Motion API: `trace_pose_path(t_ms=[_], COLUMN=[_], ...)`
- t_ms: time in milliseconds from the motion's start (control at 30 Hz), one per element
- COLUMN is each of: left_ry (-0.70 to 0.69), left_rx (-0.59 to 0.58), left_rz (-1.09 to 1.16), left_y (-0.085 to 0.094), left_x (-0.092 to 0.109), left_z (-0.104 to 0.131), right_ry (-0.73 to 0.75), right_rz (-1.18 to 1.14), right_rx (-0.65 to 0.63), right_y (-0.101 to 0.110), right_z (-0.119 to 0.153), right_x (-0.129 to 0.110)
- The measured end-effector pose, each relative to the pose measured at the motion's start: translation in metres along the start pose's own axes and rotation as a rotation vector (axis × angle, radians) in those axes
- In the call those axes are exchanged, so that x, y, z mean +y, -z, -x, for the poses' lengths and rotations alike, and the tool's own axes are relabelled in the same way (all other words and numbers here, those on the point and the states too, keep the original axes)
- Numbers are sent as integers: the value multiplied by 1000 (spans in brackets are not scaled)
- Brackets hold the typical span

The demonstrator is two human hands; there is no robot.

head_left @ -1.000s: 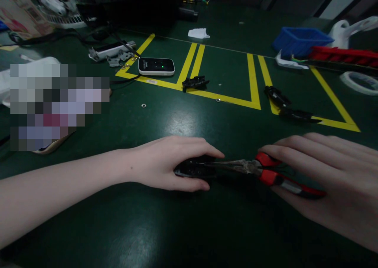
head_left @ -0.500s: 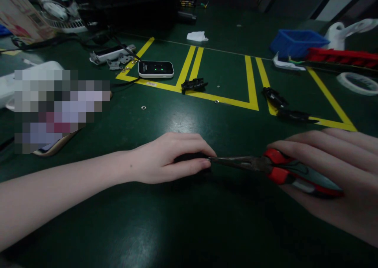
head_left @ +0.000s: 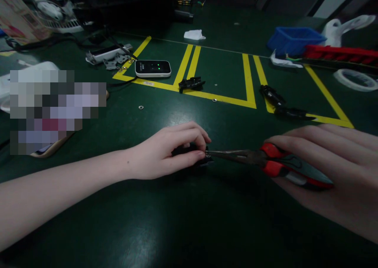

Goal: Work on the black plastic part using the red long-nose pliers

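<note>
My left hand (head_left: 177, 151) is closed, thumb and fingertips pinching a dark part (head_left: 203, 161) that lies mostly hidden beneath the hand on the green table. My right hand (head_left: 333, 169) grips red-handled needle-nose pliers (head_left: 251, 157). Their long jaws point left and reach the left fingertips, at a small metallic bit on the dark part. Whether the jaw tips clamp that bit is too small to tell. Beyond my hands lie a black plastic piece (head_left: 191, 84) and more black pieces (head_left: 273, 96) on yellow tape lines.
A white device with green lights (head_left: 152, 68) lies beyond my left hand, near metal parts (head_left: 109, 54). A blurred-out phone-like object (head_left: 59, 118) is at left. Small metal rings (head_left: 141, 107) lie loose. At back right are a blue bin (head_left: 295, 39), a red rack (head_left: 339, 53) and a tape roll (head_left: 356, 80).
The left fingers have shifted and curled, with the index fingertip now bent down against the dark part. The pliers and right hand have moved slightly left and up in view.
</note>
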State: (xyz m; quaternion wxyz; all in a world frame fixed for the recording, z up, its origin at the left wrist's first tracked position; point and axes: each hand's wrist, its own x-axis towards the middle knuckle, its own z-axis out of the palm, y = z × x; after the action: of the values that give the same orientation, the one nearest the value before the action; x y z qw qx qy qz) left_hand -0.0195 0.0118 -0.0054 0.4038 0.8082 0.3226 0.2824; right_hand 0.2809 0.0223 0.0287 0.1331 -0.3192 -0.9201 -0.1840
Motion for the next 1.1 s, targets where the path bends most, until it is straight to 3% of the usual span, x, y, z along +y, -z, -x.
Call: trace_pose_path(t_ms=[300,700,1100], left_ry=[147,30,-34], left_rx=[5,-32,42], left_rz=[132,34,-242], left_y=[1,-4,-10], left_x=[4,0,2], left_z=[0,0,2], right_ry=[88,98,169], right_rz=[14,-14,7], right_rx=[-43,-113,-73], right_y=[1,-2,-5], right_z=[-1,-14,-13], right_x=[2,-31,-22])
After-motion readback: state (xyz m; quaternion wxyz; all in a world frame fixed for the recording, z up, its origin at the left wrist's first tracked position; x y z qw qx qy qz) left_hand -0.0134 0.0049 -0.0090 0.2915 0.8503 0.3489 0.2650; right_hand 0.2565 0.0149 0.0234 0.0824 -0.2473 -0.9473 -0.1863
